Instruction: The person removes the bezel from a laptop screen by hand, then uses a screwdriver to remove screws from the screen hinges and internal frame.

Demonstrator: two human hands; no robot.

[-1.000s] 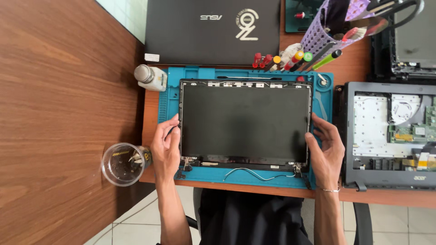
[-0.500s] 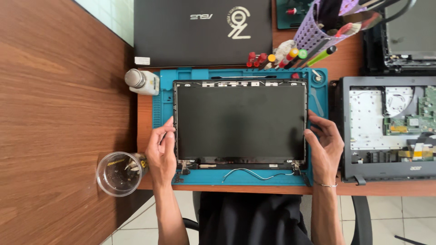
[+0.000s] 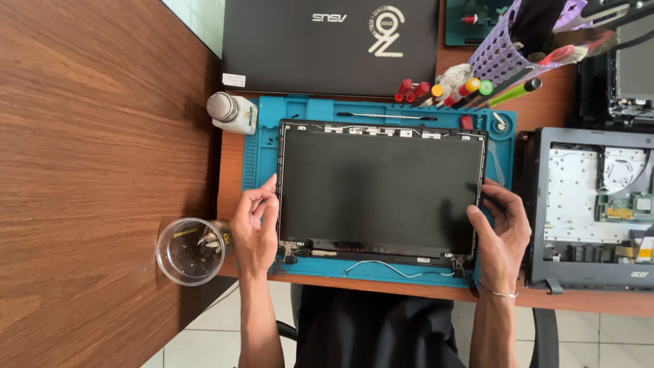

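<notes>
Around the one blue mat (image 3: 262, 146): one screen panel (image 3: 381, 187), two hands, one clear cup (image 3: 189, 251), one white bottle (image 3: 231, 112), two laptops beyond.
</notes>
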